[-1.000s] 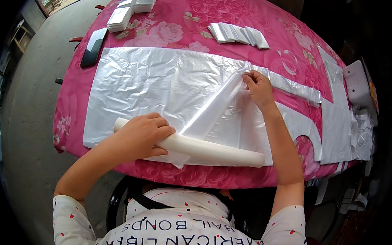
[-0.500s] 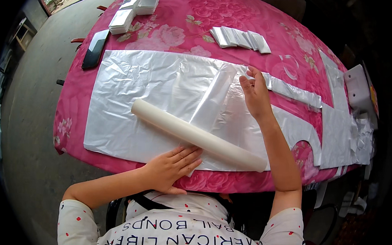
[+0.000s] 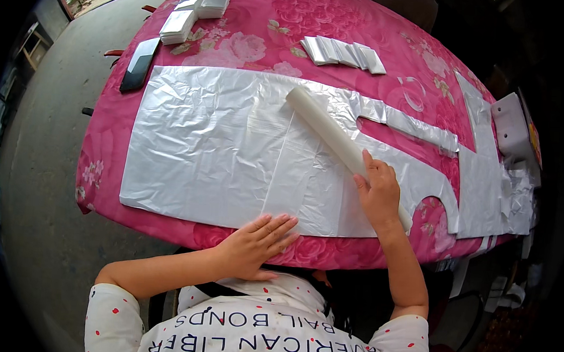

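A white plastic sheet (image 3: 188, 145), cut like a disposable apron with a strap and a curved cutout, lies spread on the table. My left hand (image 3: 259, 242) rests flat at its near edge, fingers stretched out, holding nothing. My right hand (image 3: 380, 191) grips an off-white tube (image 3: 329, 130) on its right half. The tube lies slanted across the plastic, its far end up and left, its near end partly behind my hand. Under it, a fold line crosses the plastic from far to near.
A pink floral tablecloth (image 3: 237, 49) covers the table. Folded plastic packets (image 3: 342, 53) lie at the far side, with more stacked packets (image 3: 178, 24) at far left. A phone (image 3: 139, 66) sits at the left edge. More white plastic (image 3: 482, 186) and a white box (image 3: 511, 124) are at right.
The tube has moved up and right and now lies at a steeper slant. My right hand has come down from the plastic's far side onto it. My left hand has hardly moved.
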`<state>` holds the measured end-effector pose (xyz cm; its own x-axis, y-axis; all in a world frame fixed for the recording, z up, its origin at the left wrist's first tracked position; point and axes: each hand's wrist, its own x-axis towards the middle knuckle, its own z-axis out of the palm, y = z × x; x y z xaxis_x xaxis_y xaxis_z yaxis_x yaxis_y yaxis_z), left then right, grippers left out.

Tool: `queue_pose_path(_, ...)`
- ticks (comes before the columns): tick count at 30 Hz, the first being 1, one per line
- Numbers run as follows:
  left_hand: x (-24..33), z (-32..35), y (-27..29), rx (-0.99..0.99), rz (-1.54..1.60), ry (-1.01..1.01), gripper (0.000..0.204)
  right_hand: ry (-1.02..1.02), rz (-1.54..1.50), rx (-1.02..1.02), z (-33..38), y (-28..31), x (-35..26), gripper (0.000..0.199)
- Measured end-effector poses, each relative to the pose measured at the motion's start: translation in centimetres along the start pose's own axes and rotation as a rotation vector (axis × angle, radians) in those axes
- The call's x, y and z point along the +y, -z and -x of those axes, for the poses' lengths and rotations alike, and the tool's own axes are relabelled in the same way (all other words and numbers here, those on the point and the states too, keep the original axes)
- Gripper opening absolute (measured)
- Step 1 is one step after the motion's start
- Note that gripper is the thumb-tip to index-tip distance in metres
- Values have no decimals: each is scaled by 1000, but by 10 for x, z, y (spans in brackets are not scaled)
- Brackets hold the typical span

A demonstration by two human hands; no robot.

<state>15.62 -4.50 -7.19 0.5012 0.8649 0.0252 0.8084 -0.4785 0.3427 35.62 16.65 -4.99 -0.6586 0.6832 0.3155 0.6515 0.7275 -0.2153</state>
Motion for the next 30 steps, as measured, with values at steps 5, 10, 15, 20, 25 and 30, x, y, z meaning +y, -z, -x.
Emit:
queue_pose_path(5,-18,-2,10,22,-32,-174,75,-125,43,85,7,13,38,49)
queue_pose_path(10,-3,-8,-5,29,-97,-65,68,182,-216,-164,25,26,-30,51)
queue_pose_path(15,18,-6,-19,14,-384,-81,53,347,-225,-205,26,10,-65,49)
queue_pose_path(20,18,-2,-27,23,-317,-73,54,321,-192,-104,-28,-18,-57,47)
queue_pose_path(25,15,-2,-17,-13,-254,-104,53,247,-162,82,-93,-55,-36,45)
queue_pose_path(30,-3,1,-5,-3,-98,-250,51,183,-173,51,-119,-62,-21,50)
